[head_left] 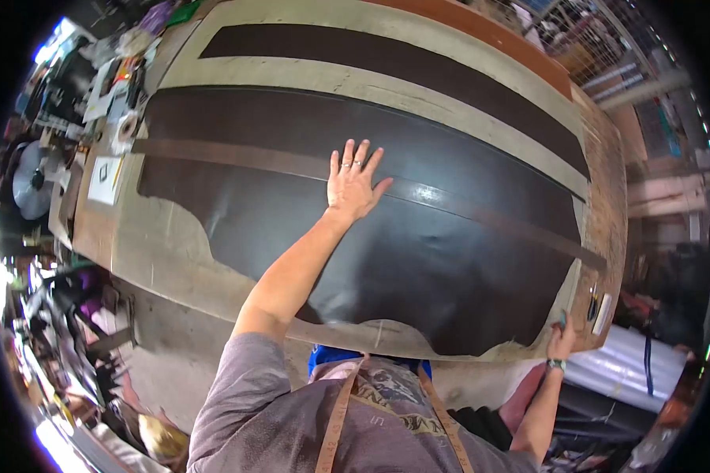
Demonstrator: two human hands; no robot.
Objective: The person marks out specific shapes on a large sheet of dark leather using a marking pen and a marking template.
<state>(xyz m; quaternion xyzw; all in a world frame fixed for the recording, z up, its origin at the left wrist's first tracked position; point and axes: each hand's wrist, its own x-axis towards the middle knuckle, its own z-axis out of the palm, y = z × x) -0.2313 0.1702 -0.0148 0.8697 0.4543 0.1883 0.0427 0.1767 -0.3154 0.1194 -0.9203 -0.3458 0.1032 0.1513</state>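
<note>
A large dark brown sheet of leather (292, 229) with an uneven near edge lies over the work table. Across it runs a long, thin straightedge (244, 154), sticking out past the sheet at both ends. My left hand (355, 183) presses down flat on the straightedge near its middle, fingers spread, two rings showing. At the table's near right corner, my right hand (561, 344) is closed around a small bluish tool (562, 319). Its exact kind is too small to tell. A separate dark strip (394, 67) lies beyond the big sheet.
Near the right table edge lie a pale flat item (602, 314) and a small dark tool (592, 306). A white card (105, 180) and a tape roll (126, 128) rest at the left end. Plastic-wrapped rolls (627, 366) stand below right. A measuring tape (335, 426) hangs from my neck.
</note>
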